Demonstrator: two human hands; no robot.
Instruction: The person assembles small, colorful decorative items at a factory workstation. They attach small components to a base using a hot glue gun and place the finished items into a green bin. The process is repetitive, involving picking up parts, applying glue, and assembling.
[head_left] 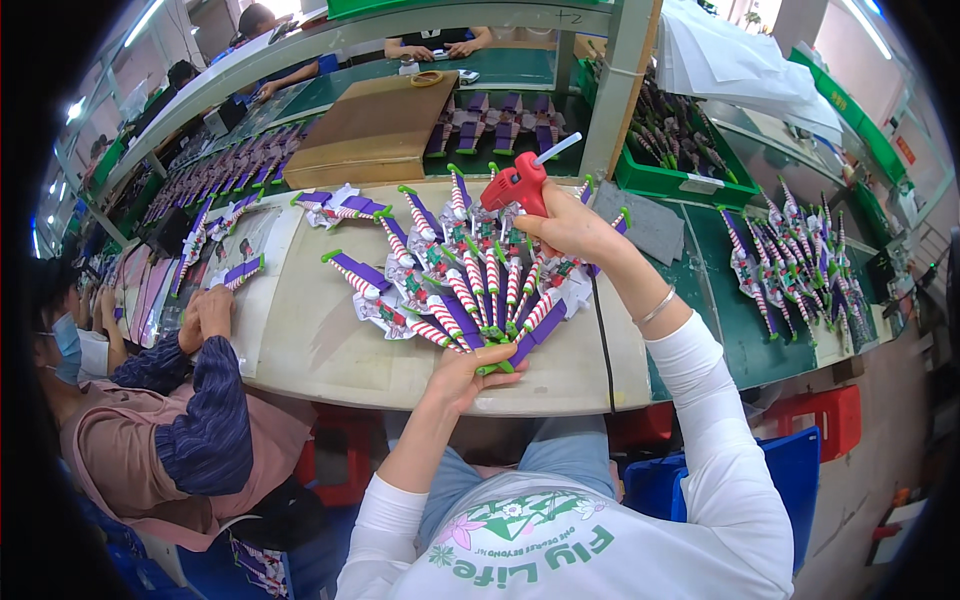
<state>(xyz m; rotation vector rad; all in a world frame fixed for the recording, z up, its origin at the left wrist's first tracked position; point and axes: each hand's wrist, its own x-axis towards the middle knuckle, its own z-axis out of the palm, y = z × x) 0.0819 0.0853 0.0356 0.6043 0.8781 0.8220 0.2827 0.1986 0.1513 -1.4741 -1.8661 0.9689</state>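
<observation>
Your left hand [478,372] is narrow, with its fingers wrapped round the green ends of a bunch of striped toys [480,275]. The bunch lies on the desk [300,335] right in front of you, spread like a fan toward the far side. Your right hand [572,222] is closed round a red glue gun [518,186], above the far right part of the bunch. A pale glue stick [558,149] pokes out of the gun's back. I cannot see the gun's tip well.

If the gun is hot, a drip could fall on the wrong toy, because the toys lie so close together. Two toys could then stick to each other. If your left hand lets go a bit, the green ends could slide and the fan could get messy. A hot tip could also hurt your fingers if the gun comes near them.

A black cord [605,340] hangs over the near edge, right of the bunch. I cannot tell if it joins the gun. If your arm catches it, it could tug something.
</observation>
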